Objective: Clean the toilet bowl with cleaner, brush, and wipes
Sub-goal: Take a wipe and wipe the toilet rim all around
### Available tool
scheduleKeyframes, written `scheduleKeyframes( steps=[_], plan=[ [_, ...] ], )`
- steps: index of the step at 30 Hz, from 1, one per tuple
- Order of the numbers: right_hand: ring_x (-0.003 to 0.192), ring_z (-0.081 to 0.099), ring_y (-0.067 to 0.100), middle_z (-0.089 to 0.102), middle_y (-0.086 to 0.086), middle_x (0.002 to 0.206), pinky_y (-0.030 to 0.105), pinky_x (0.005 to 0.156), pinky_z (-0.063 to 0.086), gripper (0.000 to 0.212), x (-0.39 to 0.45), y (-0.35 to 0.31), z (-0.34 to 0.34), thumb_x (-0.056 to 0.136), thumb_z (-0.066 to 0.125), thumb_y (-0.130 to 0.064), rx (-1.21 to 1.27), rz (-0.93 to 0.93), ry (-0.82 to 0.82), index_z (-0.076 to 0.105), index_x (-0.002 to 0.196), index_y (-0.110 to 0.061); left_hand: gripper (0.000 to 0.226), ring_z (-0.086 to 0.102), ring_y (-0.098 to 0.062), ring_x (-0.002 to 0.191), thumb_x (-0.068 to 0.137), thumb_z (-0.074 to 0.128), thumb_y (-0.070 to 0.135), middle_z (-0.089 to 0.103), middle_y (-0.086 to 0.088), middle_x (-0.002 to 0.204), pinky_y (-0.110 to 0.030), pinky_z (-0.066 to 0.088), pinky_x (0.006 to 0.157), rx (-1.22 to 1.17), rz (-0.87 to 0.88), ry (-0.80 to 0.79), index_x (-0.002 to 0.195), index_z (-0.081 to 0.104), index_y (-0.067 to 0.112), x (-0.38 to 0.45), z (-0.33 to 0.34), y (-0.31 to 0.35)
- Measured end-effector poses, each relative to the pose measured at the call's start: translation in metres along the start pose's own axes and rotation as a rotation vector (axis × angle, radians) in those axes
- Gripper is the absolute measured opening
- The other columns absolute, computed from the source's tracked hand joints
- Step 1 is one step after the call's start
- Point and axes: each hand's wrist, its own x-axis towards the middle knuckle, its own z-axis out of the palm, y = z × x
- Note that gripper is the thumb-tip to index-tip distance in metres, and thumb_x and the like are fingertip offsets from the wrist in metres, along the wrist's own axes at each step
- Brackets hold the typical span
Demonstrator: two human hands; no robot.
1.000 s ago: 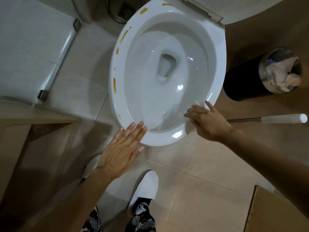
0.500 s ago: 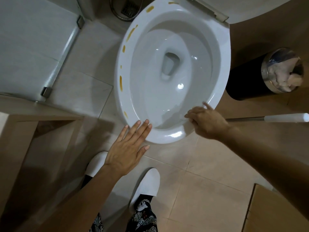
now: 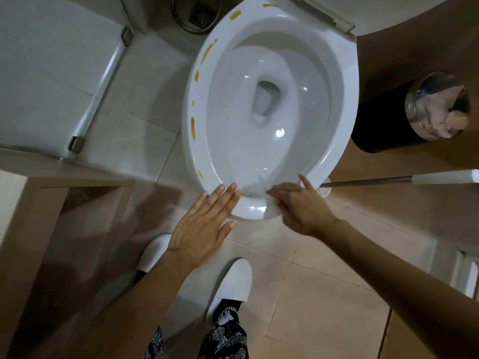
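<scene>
Rim (image 3: 193,141) white, yellow-brown streaked.

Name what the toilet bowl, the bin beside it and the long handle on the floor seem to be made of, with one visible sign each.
Toilet bowl: glazed white ceramic, probably; hard gloss with sharp light spots.
Bin: dark matte body, material unclear; its rim looks like polished metal, mirror-bright.
Long handle: apparently a dull metal rod with a white, likely plastic, end.

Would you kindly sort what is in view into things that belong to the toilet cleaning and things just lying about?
Job in hand:
toilet bowl
yellow marks
white wipe
right hand
left hand
brush handle

Lying about:
bin
hose
floor drain
</scene>
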Motion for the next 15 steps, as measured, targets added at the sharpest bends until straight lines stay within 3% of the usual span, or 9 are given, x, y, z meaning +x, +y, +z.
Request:
scheduleKeyframes(
  steps=[5,11,15],
  plan=[
    [0.128,0.050,0.014,0.059,-0.004,0.132,0.046,0.119,0.004,0.041,0.001,-0.020,0.010,0.098,0.040,-0.015,0.145,0.015,0.017,0.053,0.136,-0.018,0.056,0.016,-0.019,0.145,0.099,0.018,0.038,0.015,0.000,0.157,-0.041,0.014,0.116,0.006,0.009,-0.016,0.151,0.016,0.015,0.001,-0.002,-0.002],
    [0.125,0.052,0.016,0.061,-0.004,0.130,0.045,0.119,0.002,0.040,0.006,-0.022,0.009,0.098,0.040,-0.017,0.103,0.032,-0.001,0.054,0.135,-0.018,0.056,0.013,-0.017,0.145,0.099,0.017,0.037,0.013,0.001,0.158,-0.040,0.012,0.117,-0.013,-0.001,-0.023,0.151,0.015,0.016,0.000,-0.003,-0.001],
    [0.132,0.046,0.013,0.053,-0.004,0.140,0.045,0.119,0.003,0.046,0.001,-0.025,0.017,0.097,0.040,-0.018,0.092,-0.029,0.025,0.045,0.143,-0.020,0.056,0.015,-0.017,0.145,0.099,0.015,0.037,0.014,0.001,0.157,-0.042,0.013,0.117,-0.018,0.001,-0.039,0.151,0.015,0.016,0.001,-0.004,-0.002]
  ],
)
